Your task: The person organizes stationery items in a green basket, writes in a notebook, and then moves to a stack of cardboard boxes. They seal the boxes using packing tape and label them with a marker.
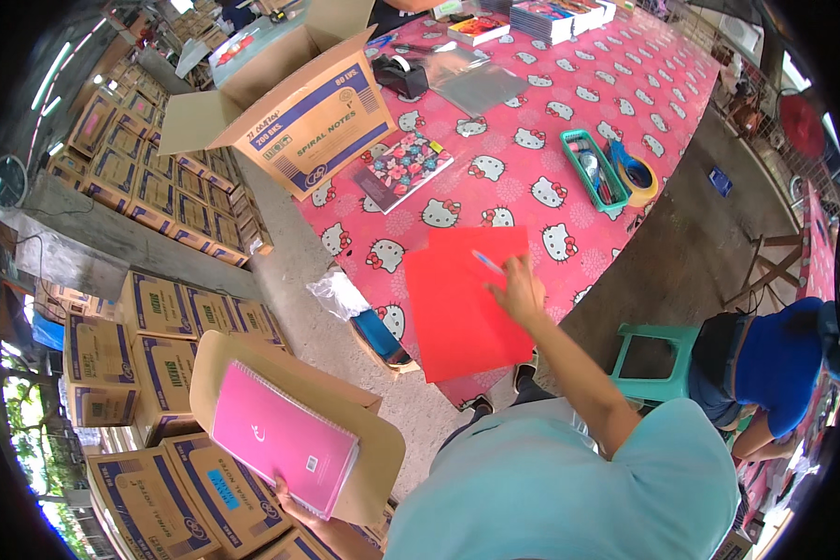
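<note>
While a pink notebook (280, 437) is clamped by the left hand (287, 497) against a brown card sheet (373, 439) at lower left of the frame, a pen (488, 262) is pinched in the right hand (521, 292) over a red sheet (462, 301) at centre. The red sheet is spread on a pink patterned tablecloth (579, 103). An open carton (299, 112) is seen at upper left, a green tray (595, 170) and tape roll (637, 175) at upper right.

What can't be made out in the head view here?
- Left hand: mostly hidden under the pink spiral notebook and the cardboard sheet; grip unclear.
- Right hand: a pale blue pen-like item, too small to identify.
- Green tray: contents too small.
- Seated person: cut off by the fisheye rim.
</note>
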`<state>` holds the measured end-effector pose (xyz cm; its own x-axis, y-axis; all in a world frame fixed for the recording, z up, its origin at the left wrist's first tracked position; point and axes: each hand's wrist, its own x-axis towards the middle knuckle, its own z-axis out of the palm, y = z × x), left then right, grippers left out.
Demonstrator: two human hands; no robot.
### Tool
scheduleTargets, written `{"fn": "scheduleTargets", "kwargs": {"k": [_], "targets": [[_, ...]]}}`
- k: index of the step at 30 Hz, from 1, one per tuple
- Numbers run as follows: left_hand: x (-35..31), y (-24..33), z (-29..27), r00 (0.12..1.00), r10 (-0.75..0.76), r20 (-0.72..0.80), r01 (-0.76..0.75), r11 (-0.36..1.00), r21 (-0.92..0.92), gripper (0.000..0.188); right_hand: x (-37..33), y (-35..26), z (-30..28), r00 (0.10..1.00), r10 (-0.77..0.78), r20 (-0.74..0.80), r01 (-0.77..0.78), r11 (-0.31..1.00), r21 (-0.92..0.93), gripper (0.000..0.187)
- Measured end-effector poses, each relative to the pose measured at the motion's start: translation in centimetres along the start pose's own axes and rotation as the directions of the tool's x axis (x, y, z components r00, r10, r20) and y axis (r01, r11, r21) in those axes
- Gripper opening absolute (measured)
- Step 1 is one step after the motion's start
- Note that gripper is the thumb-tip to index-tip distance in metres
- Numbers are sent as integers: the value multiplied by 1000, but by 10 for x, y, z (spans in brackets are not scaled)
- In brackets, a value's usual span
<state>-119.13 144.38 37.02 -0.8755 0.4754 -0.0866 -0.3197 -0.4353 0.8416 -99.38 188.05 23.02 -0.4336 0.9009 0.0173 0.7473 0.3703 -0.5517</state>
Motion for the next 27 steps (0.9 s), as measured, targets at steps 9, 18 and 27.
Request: {"fn": "scheduleTargets", "kwargs": {"k": [9,18,27], "targets": [[-1,-6,-34,988,-155,-27,144,961,-235,46,134,-26,23,916,-76,393,212,925,-315,66],[8,-17,-48,982,-190,-14,185,969,-166,56,175,-53,60,528,-682,506,799,601,-24,36],[6,-21,-35,985,-159,-73,150,982,-115,49,174,-65,69,640,-658,397,745,658,-110,23]]}}
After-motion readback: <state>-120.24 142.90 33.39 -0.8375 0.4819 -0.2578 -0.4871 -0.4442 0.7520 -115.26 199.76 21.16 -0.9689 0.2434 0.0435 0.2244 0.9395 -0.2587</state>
